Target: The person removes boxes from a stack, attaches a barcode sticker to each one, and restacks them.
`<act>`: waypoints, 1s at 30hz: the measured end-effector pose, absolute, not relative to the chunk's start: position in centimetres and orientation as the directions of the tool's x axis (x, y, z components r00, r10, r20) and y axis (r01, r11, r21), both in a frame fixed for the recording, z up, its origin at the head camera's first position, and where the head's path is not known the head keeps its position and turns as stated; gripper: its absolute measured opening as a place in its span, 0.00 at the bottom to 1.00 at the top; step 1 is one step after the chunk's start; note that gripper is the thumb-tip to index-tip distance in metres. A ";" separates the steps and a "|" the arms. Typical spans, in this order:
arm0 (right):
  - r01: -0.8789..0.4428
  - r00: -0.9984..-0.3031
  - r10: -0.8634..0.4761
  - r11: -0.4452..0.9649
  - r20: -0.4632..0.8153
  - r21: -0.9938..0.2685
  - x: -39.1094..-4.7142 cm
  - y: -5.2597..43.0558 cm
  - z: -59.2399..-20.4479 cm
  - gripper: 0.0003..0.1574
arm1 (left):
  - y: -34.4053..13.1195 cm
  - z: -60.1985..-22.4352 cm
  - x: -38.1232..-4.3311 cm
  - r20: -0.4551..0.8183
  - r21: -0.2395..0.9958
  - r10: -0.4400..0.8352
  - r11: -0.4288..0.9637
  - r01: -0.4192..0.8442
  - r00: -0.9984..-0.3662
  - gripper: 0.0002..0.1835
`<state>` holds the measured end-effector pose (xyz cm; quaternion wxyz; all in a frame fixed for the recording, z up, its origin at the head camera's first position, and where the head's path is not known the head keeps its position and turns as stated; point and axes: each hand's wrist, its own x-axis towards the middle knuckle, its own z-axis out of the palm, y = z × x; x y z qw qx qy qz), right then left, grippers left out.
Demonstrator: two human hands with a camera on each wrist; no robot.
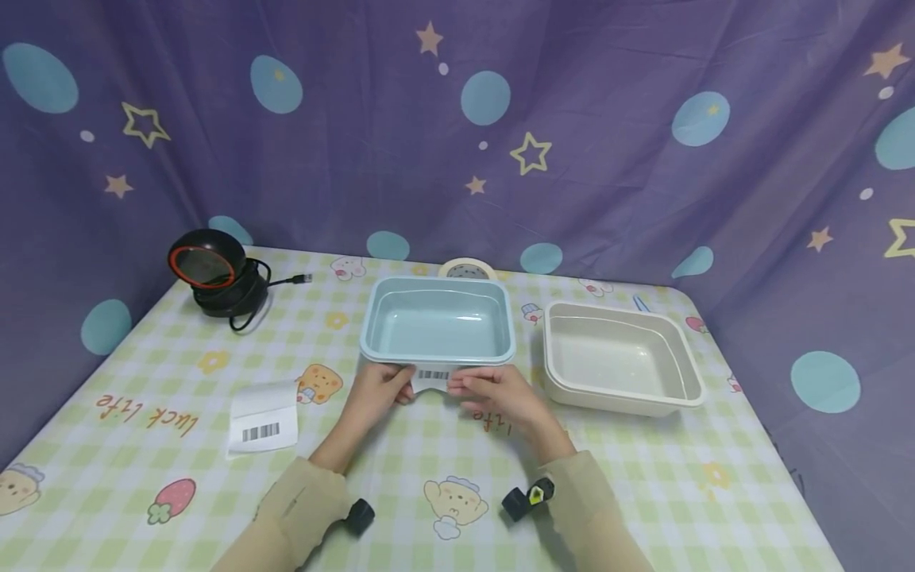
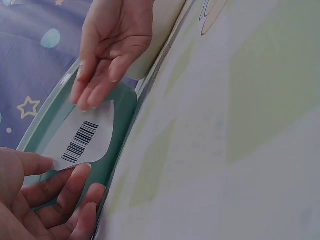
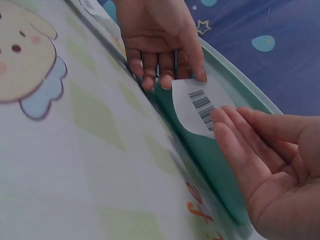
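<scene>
A light blue plastic container (image 1: 439,357) stands upright at the middle of the table. Against its near wall is a white barcode label (image 1: 433,376), its lower edge curving away from the wall. My left hand (image 1: 379,391) pinches the label's left end, thumb on the printed face and fingers behind, as the left wrist view shows. At the label's other end is my right hand (image 1: 500,393), with its fingers (image 3: 222,132) nearly straight and their tips right at the paper. The barcode (image 2: 80,142) faces outward between the two hands.
On the right stands a cream container (image 1: 615,401). A white sheet with another barcode label (image 1: 263,421) lies to the left. Farther back left is a black device with a red ring (image 1: 207,266) and a cable plug (image 1: 303,278). A purple curtain (image 1: 457,199) hangs behind.
</scene>
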<state>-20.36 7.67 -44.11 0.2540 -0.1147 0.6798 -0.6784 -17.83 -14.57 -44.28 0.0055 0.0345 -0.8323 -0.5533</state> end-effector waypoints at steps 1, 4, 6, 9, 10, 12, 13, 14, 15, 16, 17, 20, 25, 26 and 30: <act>0.186 -0.849 -0.496 0.039 -0.180 -0.982 -20.3 7.5 -44.2 0.20 | -14.6 -44.3 -17.8 -0.027 0.921 -0.063 0.386 -0.050 -0.998 0.17; 0.165 -0.869 -0.472 0.008 -0.149 -0.986 -20.3 7.1 -44.4 0.21 | -14.6 -44.3 -17.8 -0.023 0.920 -0.059 0.389 -0.044 -0.998 0.18; 0.156 -0.877 -0.461 -0.007 -0.136 -0.988 -20.3 6.9 -44.6 0.21 | -14.6 -44.3 -17.8 -0.023 0.920 -0.058 0.388 -0.043 -0.998 0.18; 0.126 -0.885 -0.454 -0.015 -0.105 -0.992 -20.3 6.7 -44.9 0.21 | -14.6 -44.3 -17.8 -0.026 0.921 -0.058 0.386 -0.046 -0.998 0.18; 0.114 -0.886 -0.454 -0.016 -0.095 -0.993 -20.4 6.7 -45.0 0.21 | -14.6 -44.2 -17.8 -0.029 0.921 -0.059 0.386 -0.049 -0.998 0.18; 0.089 -0.887 -0.456 -0.013 -0.073 -0.996 -20.4 6.6 -45.1 0.21 | -14.5 -44.2 -17.8 -0.033 0.921 -0.061 0.386 -0.054 -0.998 0.18; 0.075 -0.888 -0.457 -0.011 -0.062 -0.997 -20.4 6.6 -45.2 0.21 | -14.6 -44.2 -17.8 -0.035 0.921 -0.063 0.386 -0.057 -0.997 0.18; 0.067 -0.888 -0.457 -0.011 -0.055 -0.998 -20.4 6.6 -45.3 0.21 | -14.6 -44.2 -17.8 -0.036 0.920 -0.064 0.387 -0.058 -0.997 0.18; 0.061 -0.888 -0.458 -0.011 -0.049 -0.998 -20.5 6.6 -45.4 0.22 | -14.6 -44.1 -17.8 -0.038 0.921 -0.065 0.386 -0.060 -0.997 0.18; 0.059 -0.888 -0.458 -0.011 -0.047 -0.998 -20.5 6.6 -45.4 0.22 | -14.5 -44.2 -17.8 -0.042 0.921 -0.066 0.385 -0.064 -0.997 0.18; 0.055 -0.888 -0.458 -0.012 -0.044 -0.998 -20.5 6.7 -45.5 0.22 | -14.5 -44.2 -17.9 -0.044 0.920 -0.067 0.385 -0.066 -0.997 0.18; 0.054 -0.889 -0.456 -0.011 -0.044 -0.998 -20.5 6.6 -45.7 0.22 | -14.4 -44.1 -17.9 -0.050 0.921 -0.070 0.382 -0.074 -0.996 0.17; 0.061 -0.890 -0.454 -0.012 -0.049 -0.998 -20.6 6.6 -46.0 0.22 | -14.4 -44.1 -17.9 -0.055 0.921 -0.069 0.381 -0.077 -0.996 0.17; 0.061 -0.890 -0.454 -0.013 -0.049 -0.998 -20.6 6.7 -46.1 0.22 | -14.4 -44.1 -17.9 -0.055 0.921 -0.069 0.381 -0.077 -0.996 0.17; 0.058 -0.892 -0.449 -0.007 -0.049 -0.998 -20.7 6.7 -46.2 0.22 | -14.5 -44.2 -18.0 -0.057 0.922 -0.070 0.379 -0.080 -0.996 0.17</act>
